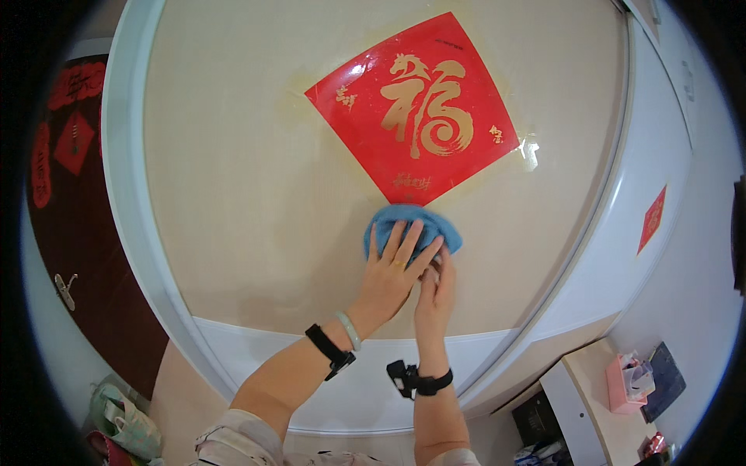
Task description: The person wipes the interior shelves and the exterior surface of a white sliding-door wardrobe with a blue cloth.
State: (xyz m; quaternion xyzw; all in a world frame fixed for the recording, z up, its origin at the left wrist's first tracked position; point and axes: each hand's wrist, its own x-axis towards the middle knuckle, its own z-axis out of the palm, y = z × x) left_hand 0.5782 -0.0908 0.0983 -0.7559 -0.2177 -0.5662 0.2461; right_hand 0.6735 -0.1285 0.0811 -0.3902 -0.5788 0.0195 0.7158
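A folded blue cloth point(428, 215) is pressed against a beige door panel point(245, 175), just at the lower corner of a red diamond-shaped paper decoration point(361, 110) with gold characters and a horse figure. My left hand point(390, 274) lies over the cloth with its fingers spread, holding it to the panel. Close beside it on the right, my right hand point(436, 285) has its fingers bent at the cloth's lower right edge. Its fingertips partly overlap with the left hand, so its grip is hidden. Clear glossy tape point(529, 152) shows at the decoration's right corner.
White frames point(131, 175) border the panel. At left stand a dark brown door point(87, 233) with a metal handle point(66, 291) and a fabric bag point(125, 422). At lower right, a desk point(594, 402) carries a pink container point(620, 390). Another red decoration point(651, 220) hangs at right.
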